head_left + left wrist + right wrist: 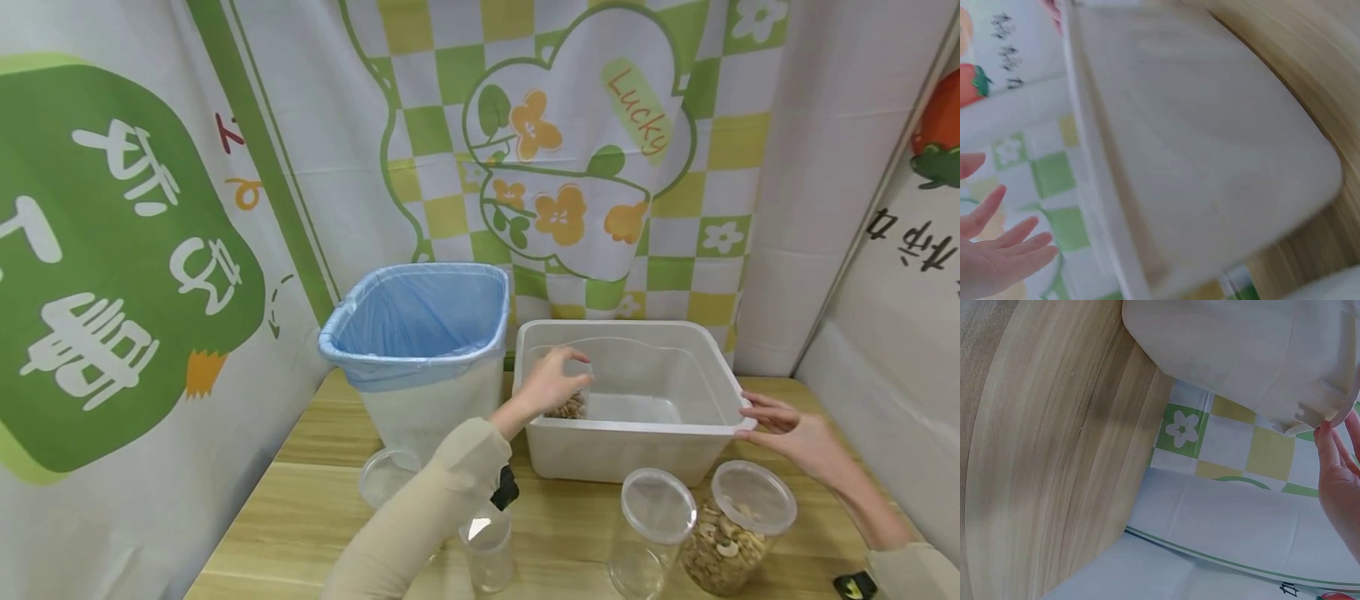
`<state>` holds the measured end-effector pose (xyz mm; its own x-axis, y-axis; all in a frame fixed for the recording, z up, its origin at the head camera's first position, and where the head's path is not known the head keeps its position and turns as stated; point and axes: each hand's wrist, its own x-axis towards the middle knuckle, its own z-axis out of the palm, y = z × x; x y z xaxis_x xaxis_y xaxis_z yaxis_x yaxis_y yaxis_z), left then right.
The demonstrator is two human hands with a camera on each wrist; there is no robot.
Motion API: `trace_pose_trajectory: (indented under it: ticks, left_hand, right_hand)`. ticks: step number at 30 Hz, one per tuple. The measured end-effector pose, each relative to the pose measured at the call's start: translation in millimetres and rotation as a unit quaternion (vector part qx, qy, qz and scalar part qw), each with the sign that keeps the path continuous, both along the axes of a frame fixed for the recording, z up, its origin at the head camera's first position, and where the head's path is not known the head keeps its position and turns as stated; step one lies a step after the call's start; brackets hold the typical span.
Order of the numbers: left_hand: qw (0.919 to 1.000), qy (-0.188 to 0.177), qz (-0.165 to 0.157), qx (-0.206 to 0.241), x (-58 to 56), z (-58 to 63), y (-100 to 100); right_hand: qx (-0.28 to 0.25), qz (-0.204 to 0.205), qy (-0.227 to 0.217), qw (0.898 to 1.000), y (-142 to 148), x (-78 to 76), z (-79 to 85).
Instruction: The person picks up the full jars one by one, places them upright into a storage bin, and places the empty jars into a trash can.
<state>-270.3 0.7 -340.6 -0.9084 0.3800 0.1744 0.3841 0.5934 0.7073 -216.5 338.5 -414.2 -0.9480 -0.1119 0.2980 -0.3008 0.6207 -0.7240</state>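
My left hand (pixel 553 382) is over the left end of a white plastic basin (pixel 637 454). Just below it in the head view, a clear container of brown nuts (pixel 570 406) stands inside the basin, partly covered by the hand. In the left wrist view the fingers (pixel 1019 253) are spread, with nothing between them. At the basin's right end, my right hand (pixel 798 437) holds the rim; the right wrist view shows its fingertips (pixel 1325 434) at the rim's corner.
A bin with a blue liner (pixel 412 312) stands left of the basin. In front are a lidded jar of cashews (pixel 727 542), a clear lidded jar (pixel 648 533), a small clear cup (pixel 489 558) and another clear container (pixel 386 479) partly behind my left sleeve. A printed curtain hangs behind.
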Motion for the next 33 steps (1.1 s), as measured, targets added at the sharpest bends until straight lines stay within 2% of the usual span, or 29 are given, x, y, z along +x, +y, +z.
trace_pose_trajectory:
  ticks: [5,10,17,22,27,33]
  left_hand:
    - [0.9992,0.001,-0.040,0.007,22.3,8.7,8]
    - [0.9966,0.012,-0.082,0.002,40.2,8.7,20]
    - [0.9910,0.024,-0.132,-0.004,58.2,3.8,38]
    - [0.9844,0.056,-0.165,-0.021,68.8,2.4,52]
    - [0.9798,0.061,-0.184,-0.050,78.4,5.3,67]
    - [0.9769,0.066,-0.180,-0.094,89.9,7.7,85]
  right_hand:
    - [-0.007,0.001,-0.010,1.000,0,-0.3,0.9]
    - [-0.015,0.005,-0.007,1.000,0,-0.7,0.3]
    - [-0.021,0.010,-0.011,1.000,-1,-0.7,1.0]
    - [-0.032,0.015,-0.005,0.999,-1,-0.6,1.1]
    - [-0.029,0.014,-0.007,0.999,-1,0.1,0.5]
    - [-0.009,0.012,-0.016,1.000,1,0.9,0.1]
